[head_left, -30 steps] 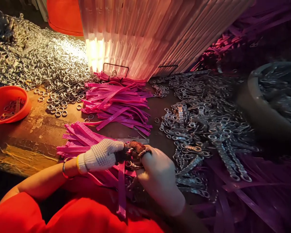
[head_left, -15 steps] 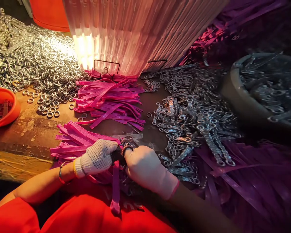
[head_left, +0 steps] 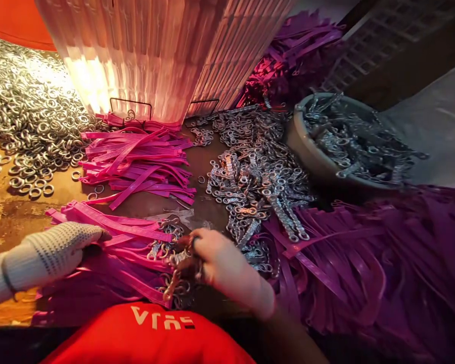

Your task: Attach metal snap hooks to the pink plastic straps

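My left hand (head_left: pixel 58 253), in a white dotted glove, rests at the left ends of a bundle of pink straps (head_left: pixel 117 230). Its dark-tipped fingers are drawn together there; whether a strap is between them is hidden. My right hand (head_left: pixel 227 268), in a pale glove with dark fingertips, is at the other end of the bundle, beside metal clips and rings (head_left: pixel 180 293) on the strap ends. Its fingers are curled, and what they hold I cannot make out. Behind the bundle lies a second pile of pink straps (head_left: pixel 136 162).
Loose metal rings (head_left: pixel 34 126) heap at the left. Chain-like metal clips (head_left: pixel 258 182) pile right of centre, beside a grey tub (head_left: pixel 301 136) filled with more. Purple straps (head_left: pixel 337 253) spread along the right. A ribbed translucent panel (head_left: pixel 136 50) stands behind.
My hands were together on a dangling pink strap; now they are apart, left hand at the bundle's left end, right hand by the clips. The view has swung to the right.
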Action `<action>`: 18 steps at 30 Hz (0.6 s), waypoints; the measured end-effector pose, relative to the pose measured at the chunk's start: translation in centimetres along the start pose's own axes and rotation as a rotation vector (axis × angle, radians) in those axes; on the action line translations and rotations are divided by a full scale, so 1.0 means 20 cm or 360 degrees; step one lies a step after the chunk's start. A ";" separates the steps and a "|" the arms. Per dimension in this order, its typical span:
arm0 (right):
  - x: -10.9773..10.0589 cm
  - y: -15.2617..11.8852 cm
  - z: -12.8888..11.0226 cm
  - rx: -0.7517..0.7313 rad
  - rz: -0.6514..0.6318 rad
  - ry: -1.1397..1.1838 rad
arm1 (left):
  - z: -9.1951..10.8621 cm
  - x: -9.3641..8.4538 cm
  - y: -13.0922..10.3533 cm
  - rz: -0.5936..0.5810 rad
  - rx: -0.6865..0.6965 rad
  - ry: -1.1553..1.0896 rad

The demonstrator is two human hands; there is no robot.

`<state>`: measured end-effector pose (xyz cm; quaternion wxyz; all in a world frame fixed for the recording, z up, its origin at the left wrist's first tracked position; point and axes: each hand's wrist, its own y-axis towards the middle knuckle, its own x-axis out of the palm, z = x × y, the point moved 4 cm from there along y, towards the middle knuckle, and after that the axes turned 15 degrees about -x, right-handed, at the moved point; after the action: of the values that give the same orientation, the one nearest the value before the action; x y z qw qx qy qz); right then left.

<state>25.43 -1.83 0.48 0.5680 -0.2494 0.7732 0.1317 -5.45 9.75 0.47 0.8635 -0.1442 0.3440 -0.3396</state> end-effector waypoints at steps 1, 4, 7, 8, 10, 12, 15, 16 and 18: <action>-0.01 -0.02 0.10 0.0102 0.0063 0.0002 | 0.01 0.03 0.00 0.0026 -0.0036 -0.0067; -0.05 -0.09 0.47 0.0663 0.0131 -0.0452 | 0.11 0.13 0.03 -0.0025 -0.0243 -0.0594; -0.07 -0.08 0.70 0.0823 -0.0014 -0.0868 | 0.23 0.27 0.07 -0.0469 -0.0462 -0.1412; -0.06 -0.07 0.74 0.0824 -0.0071 -0.0940 | 0.26 0.31 0.09 -0.0637 -0.0490 -0.1670; -0.05 -0.04 0.78 0.0789 -0.0179 -0.1019 | 0.31 0.37 0.12 -0.0885 -0.0478 -0.2016; -0.03 -0.01 0.78 0.0707 -0.0240 -0.1041 | 0.33 0.41 0.14 -0.0914 -0.0456 -0.2081; -0.04 0.00 0.78 0.0656 -0.0164 -0.0951 | 0.31 0.44 0.14 -0.0746 -0.0495 -0.1828; -0.05 -0.01 0.79 0.0679 -0.0092 -0.0898 | 0.29 0.45 0.14 -0.0692 -0.0512 -0.1734; -0.07 -0.03 0.81 0.0748 0.0083 -0.0797 | 0.27 0.45 0.13 -0.0597 -0.0510 -0.1597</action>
<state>39.22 5.91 -3.24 0.7786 -0.0518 0.6250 0.0215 4.43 5.53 -1.39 0.8134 -0.4764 -0.0933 -0.3205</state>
